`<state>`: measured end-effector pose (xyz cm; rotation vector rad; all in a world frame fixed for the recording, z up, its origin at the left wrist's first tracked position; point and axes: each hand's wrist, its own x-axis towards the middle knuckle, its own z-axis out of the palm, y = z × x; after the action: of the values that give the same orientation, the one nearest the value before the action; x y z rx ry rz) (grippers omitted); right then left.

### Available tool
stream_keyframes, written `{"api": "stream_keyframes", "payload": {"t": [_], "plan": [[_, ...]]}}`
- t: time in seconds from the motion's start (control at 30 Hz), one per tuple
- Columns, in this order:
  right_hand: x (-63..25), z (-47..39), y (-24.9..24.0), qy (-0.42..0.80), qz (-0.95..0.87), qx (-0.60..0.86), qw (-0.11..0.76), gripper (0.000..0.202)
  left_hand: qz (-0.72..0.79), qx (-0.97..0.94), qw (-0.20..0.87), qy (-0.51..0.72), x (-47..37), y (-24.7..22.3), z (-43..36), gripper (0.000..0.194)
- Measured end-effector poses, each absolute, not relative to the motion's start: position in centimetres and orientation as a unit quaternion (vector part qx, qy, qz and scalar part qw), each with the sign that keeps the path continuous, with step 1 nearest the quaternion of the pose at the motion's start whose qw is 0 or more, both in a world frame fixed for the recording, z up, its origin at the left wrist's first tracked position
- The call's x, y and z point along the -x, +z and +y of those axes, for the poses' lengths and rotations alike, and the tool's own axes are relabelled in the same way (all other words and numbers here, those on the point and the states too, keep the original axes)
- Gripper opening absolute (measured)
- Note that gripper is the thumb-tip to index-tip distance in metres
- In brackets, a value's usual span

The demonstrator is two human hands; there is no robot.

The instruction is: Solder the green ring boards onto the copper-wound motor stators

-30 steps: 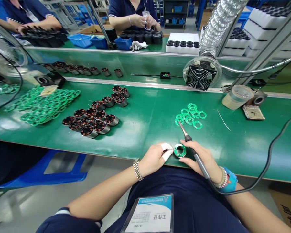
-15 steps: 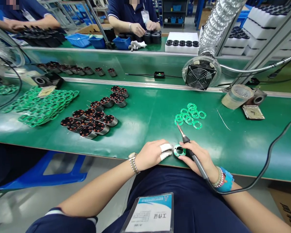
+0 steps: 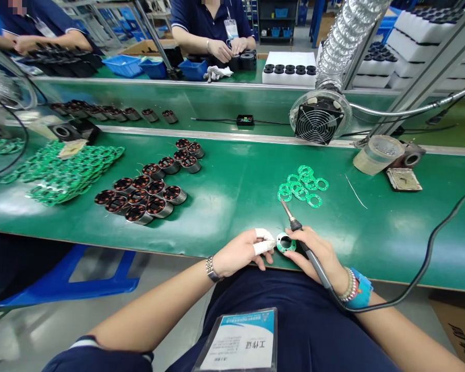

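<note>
My right hand (image 3: 318,250) holds a soldering iron (image 3: 313,257), its tip pointing away from me over the bench. The thumb and forefinger of the same hand also grip a round part topped by a green ring circuit board (image 3: 285,242), near the bench's front edge. My left hand (image 3: 251,249), with white covers on two fingers, is pinched closed at the left edge of that board. Whatever lies between its fingertips is too small to make out. Past the iron's tip lies a small group of loose green ring boards (image 3: 305,181).
Several motor stators with copper windings (image 3: 155,188) stand left of centre, beside a large pile of green ring boards (image 3: 70,173). A fan on a foil duct (image 3: 315,124) hangs at the back. A tub (image 3: 377,154) and sponge tray (image 3: 404,179) sit right. Co-workers sit opposite.
My left hand has turned slightly, and its lower fingers now show curled beneath the covered ones. The right hand, iron and round part stay nearly in place. The view has shifted slightly.
</note>
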<state>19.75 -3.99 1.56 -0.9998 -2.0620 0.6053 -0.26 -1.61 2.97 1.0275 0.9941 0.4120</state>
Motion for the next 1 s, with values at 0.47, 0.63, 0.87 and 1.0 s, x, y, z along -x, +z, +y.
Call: {"api": "stream_keyframes", "payload": {"t": [0.47,0.63,0.87,1.0], "plan": [[-19.7,-3.9,1.7,0.226,-0.807,0.392,0.379,0.026,0.42,-0.553,0.67,0.264,-0.1,1.9,-0.5,0.019],[-19.5,-4.1,1.6,0.222,-0.806,0.399,0.377,0.026,0.54,-0.547,0.53,0.358,-2.2,1.5,-2.7,0.015],[-19.5,-4.2,1.6,0.231,-0.804,0.399,0.375,0.026,0.437,-0.825,0.159,0.32,-0.9,0.6,-6.2,0.029],[-19.3,-4.3,1.5,0.23,-0.803,0.397,0.38,0.026,0.412,-0.886,0.063,0.202,0.0,1.9,-6.0,0.04]]}}
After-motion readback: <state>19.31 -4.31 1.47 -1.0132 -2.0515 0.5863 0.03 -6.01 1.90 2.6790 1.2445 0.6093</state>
